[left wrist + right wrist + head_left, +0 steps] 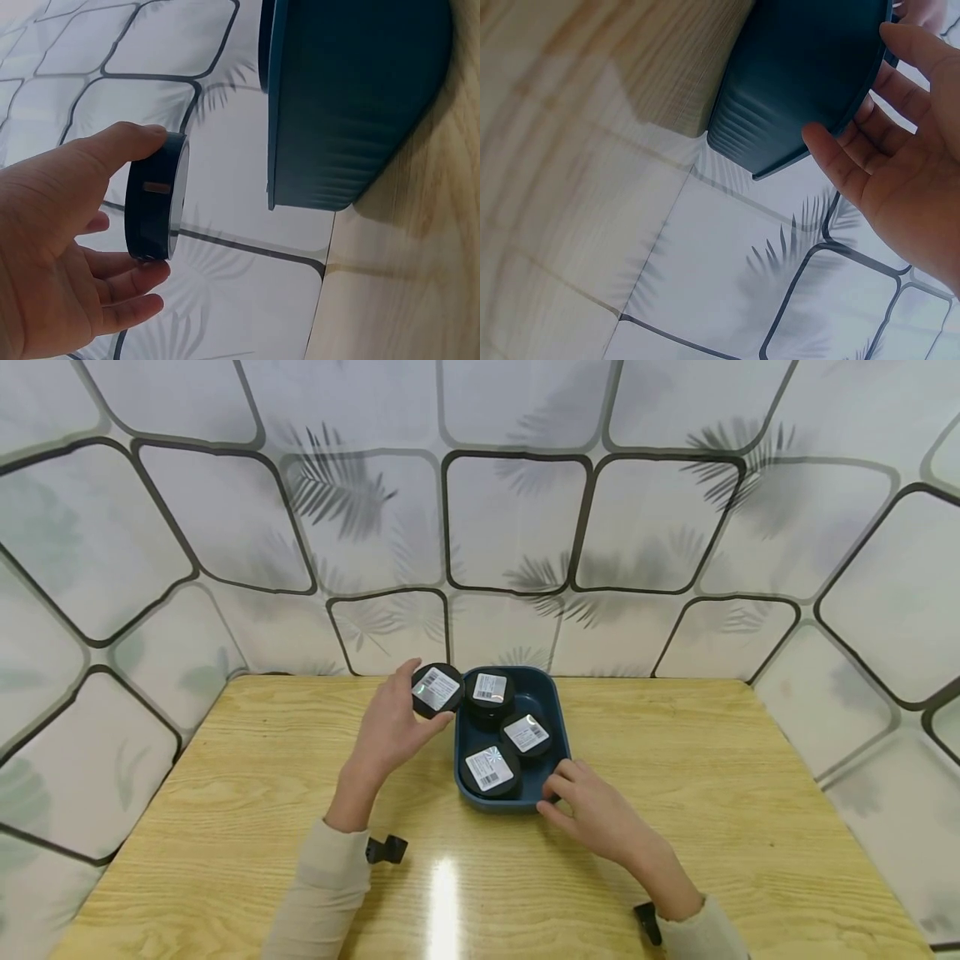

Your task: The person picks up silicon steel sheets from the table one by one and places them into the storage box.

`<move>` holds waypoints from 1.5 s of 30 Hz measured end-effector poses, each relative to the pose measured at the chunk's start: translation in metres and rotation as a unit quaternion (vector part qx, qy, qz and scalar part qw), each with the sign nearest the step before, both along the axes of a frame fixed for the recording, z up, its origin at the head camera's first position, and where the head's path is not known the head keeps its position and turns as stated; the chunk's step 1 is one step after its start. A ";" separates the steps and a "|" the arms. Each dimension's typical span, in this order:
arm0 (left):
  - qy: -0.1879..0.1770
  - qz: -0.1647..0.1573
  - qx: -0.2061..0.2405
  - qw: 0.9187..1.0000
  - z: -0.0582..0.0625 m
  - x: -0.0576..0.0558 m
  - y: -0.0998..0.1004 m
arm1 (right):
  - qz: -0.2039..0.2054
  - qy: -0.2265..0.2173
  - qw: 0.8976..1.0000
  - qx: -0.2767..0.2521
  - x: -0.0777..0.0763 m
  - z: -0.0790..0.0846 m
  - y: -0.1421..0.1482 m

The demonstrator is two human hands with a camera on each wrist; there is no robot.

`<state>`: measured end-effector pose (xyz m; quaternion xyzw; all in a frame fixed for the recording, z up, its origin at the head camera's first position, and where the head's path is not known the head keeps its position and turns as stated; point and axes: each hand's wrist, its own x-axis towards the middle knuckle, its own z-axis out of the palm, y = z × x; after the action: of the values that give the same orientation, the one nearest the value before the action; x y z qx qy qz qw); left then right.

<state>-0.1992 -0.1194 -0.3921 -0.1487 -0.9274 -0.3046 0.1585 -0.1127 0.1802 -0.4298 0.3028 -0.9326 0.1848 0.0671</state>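
My left hand (387, 727) pinches a round black tub (437, 689) by its edge between thumb and fingers, above the table just left of the blue bin (557, 718). A white printed label covers the tub's upward face. In the left wrist view the tub (156, 199) shows its dark side wall, apart from the bin (352, 90). My right hand (600, 810) grips the bin's rim at its near right corner; in the right wrist view its fingers curl over the rim (870, 90). Inside the bin lie similar labelled tubs (489, 772), the far one (489, 693) sitting higher than the others.
The bin stands on a light wooden table (247, 793) near its back edge. Behind and beside the table hangs a patterned curtain (517, 527) with dark outlines and leaf prints. A black strap mount (387, 850) sits at the left wrist.
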 end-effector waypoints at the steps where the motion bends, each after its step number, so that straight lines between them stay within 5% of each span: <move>1: 0.001 -0.002 -0.001 1.000 -0.001 0.000 0.002 | -0.001 0.000 1.000 0.000 0.000 0.000 0.000; 28: 0.010 -0.052 -0.044 0.998 0.004 0.005 0.043 | 0.004 0.006 1.000 -0.005 -0.001 0.001 0.002; 45: 0.002 -0.081 -0.170 0.982 -0.001 -0.005 0.090 | 0.010 -0.003 1.000 -0.005 -0.001 0.002 0.002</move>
<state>-0.2047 -0.0296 -0.3931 -0.2487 -0.9501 -0.1545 0.1076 -0.1132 0.1826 -0.4282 0.3108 -0.9289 0.1910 0.0638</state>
